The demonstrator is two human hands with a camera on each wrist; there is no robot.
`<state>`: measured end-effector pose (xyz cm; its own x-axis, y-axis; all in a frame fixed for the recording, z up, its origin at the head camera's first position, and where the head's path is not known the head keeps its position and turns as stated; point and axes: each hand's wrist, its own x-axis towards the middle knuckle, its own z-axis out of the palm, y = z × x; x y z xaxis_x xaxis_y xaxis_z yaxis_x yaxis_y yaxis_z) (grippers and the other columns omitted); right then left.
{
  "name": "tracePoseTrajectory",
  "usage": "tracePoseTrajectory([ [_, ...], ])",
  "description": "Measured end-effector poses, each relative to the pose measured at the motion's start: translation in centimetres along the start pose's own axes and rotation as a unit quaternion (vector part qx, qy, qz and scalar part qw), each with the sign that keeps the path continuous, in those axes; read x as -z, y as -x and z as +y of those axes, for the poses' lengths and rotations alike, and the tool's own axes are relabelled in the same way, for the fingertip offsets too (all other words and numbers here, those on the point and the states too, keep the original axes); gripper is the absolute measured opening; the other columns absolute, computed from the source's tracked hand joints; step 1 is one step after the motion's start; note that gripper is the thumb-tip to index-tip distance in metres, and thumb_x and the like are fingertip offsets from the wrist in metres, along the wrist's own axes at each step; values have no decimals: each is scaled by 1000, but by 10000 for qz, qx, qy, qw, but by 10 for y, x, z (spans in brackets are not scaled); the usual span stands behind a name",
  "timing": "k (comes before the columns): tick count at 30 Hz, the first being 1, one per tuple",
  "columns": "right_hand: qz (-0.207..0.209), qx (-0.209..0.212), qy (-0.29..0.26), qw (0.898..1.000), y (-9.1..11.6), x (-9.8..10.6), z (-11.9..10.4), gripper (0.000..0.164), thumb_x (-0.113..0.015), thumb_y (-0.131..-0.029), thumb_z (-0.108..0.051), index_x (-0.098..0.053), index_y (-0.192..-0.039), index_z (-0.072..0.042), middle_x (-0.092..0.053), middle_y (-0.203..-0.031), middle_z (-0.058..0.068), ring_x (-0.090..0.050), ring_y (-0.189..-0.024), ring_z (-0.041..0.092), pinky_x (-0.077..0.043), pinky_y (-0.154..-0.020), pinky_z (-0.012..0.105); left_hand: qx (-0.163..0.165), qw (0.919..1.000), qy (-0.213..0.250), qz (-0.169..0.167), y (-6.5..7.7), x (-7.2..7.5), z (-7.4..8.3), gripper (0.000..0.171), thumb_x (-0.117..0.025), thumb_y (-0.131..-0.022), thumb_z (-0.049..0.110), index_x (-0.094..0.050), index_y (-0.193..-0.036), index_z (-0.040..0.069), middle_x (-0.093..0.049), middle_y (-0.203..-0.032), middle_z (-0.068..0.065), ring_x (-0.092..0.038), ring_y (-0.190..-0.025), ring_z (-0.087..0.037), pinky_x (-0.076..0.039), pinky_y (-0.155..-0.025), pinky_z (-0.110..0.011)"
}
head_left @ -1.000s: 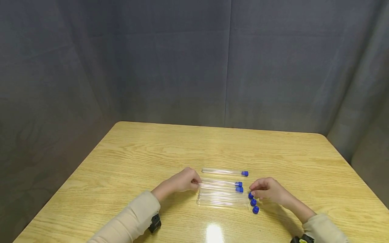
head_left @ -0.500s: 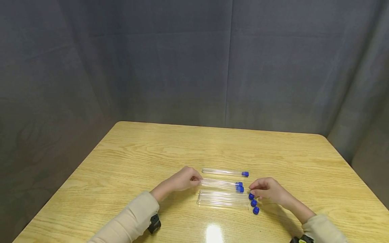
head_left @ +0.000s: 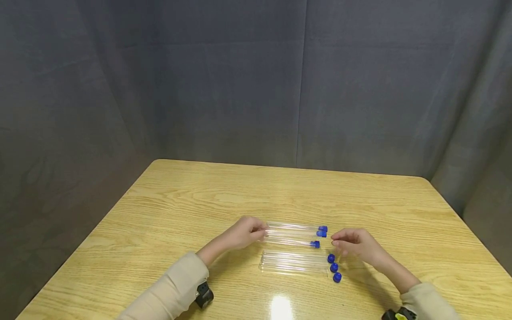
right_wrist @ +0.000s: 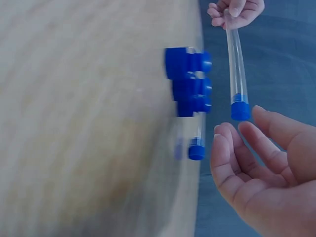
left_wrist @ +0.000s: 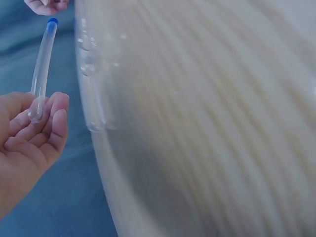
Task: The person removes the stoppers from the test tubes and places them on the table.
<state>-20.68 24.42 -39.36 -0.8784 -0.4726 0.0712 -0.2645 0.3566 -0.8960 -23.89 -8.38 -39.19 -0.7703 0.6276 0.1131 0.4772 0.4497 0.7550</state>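
My left hand [head_left: 240, 234] pinches a clear test tube [left_wrist: 43, 64] near its rounded end. A blue cap [right_wrist: 240, 110] sits in the tube's far end, pointing toward the right hand. Close to that cap, my right hand [head_left: 359, 246] has its fingers loosely curved with nothing in them; in the right wrist view a small gap shows between fingertips and cap. Two more capped tubes lie on the table, their blue caps [head_left: 315, 244] to the right. Nearer the person are several uncapped tubes [head_left: 294, 262], side by side.
Three loose blue caps stand in a slanting row, the middle cap [head_left: 334, 267] just right of the uncapped tubes' ends. The wooden table [head_left: 192, 191] reaches back to grey curtains [head_left: 228, 89], which also hang at both sides.
The left hand has lifted the capped tube and moved it away from the person, its cap shifting right. The right hand has moved from beside the loose caps up toward that tube's cap.
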Motion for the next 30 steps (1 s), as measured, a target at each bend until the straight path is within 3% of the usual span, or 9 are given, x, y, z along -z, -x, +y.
tracePoseTrajectory([
  [6, 548, 47, -170, 9983, 2, 5, -12, 35, -48, -93, -11, -48, -112, 19, -60, -92, 23, -61, -76, 18, -51, -67, 33, -143, 9991, 391, 109, 1, 5, 13, 23, -52, -91, 9, -61, -106, -6, -65, -81, -12, -61, -73, -28, -40, -51, -20],
  [13, 968, 211, -621, 9931, 8, 9, -28, 35, -43, -96, -13, -47, -113, 17, -64, -93, 5, -62, -79, 20, -51, -70, 30, -121, 9955, 935, 70, 6, 10, 31, 25, -53, -90, 8, -60, -110, -7, -65, -88, -19, -62, -79, -27, -50, -67, -24],
  [19, 909, 429, -924, 9906, 16, 10, -36, 23, -41, -96, -11, -55, -110, 0, -64, -92, 2, -62, -79, 16, -51, -71, 29, -157, 9937, 1104, 128, 11, 12, 42, 25, -54, -89, 7, -60, -109, -7, -65, -92, -19, -63, -78, -20, -50, -73, -26],
  [26, 871, 437, -983, 9904, 28, 4, -43, 23, -40, -96, -8, -59, -108, -12, -61, -92, 4, -62, -77, 17, -50, -73, 25, -169, 9889, 1477, -26, 17, 8, 53, 25, -55, -89, 7, -60, -108, -8, -66, -88, -16, -62, -78, -33, -51, -70, -30],
  [30, 834, 385, -782, 9927, 35, -3, -45, 26, -40, -96, -7, -59, -110, -18, -60, -95, 1, -61, -76, 19, -48, -75, 23, -148, 9872, 1576, -187, 21, 6, 57, 24, -52, -89, 2, -58, -108, -11, -65, -89, -17, -63, -76, -31, -51, -69, -33],
])
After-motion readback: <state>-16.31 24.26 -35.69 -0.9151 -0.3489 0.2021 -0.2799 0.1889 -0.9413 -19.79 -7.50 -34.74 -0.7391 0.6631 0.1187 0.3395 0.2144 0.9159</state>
